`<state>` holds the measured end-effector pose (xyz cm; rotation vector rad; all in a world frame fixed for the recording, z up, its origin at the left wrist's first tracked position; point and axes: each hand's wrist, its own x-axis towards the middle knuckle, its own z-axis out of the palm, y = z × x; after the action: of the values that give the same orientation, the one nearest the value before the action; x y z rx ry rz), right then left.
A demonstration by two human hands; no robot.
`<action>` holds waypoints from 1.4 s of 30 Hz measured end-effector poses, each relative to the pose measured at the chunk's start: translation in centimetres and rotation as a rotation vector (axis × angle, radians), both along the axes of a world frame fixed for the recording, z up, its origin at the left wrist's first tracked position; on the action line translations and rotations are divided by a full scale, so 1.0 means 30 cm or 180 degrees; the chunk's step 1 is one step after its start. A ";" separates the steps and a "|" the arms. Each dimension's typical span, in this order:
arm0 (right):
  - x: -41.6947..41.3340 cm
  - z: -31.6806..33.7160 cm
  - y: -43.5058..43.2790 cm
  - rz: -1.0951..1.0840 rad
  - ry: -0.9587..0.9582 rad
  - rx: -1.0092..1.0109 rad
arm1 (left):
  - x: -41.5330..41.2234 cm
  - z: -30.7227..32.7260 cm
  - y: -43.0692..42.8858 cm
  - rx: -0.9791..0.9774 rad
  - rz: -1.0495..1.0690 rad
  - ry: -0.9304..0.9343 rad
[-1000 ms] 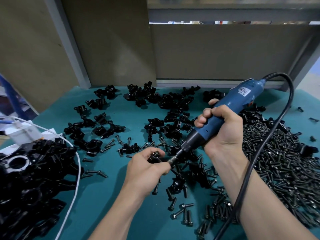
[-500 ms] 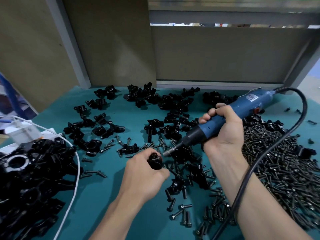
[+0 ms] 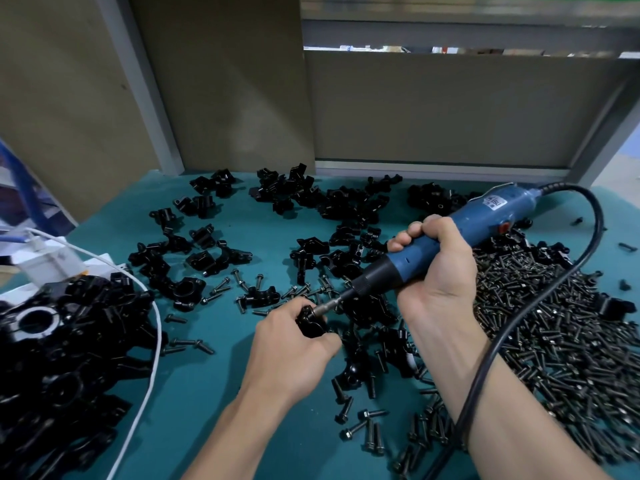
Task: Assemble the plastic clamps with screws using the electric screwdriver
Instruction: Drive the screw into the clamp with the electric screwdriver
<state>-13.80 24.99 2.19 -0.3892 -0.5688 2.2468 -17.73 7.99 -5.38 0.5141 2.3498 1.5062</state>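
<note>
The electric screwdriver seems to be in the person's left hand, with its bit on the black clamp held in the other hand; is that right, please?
Not quite: the head view shows the electric screwdriver in the right hand. Its bit does rest on the black clamp, which the left hand holds.

Just one head cam here, wide-angle, looking forward and down over the teal table (image 3: 194, 403), pretty close in. Both forearms come in from 6 o'clock, back panels (image 3: 450, 112) up at 12.
</note>
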 end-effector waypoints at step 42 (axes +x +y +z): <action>0.003 -0.012 -0.029 0.0029 0.0037 0.0241 | 0.001 0.001 0.003 0.0063 0.0060 -0.0069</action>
<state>-13.71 24.11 1.82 -0.3357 -0.6487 2.2274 -17.69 8.07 -5.36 0.4795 2.3320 1.5371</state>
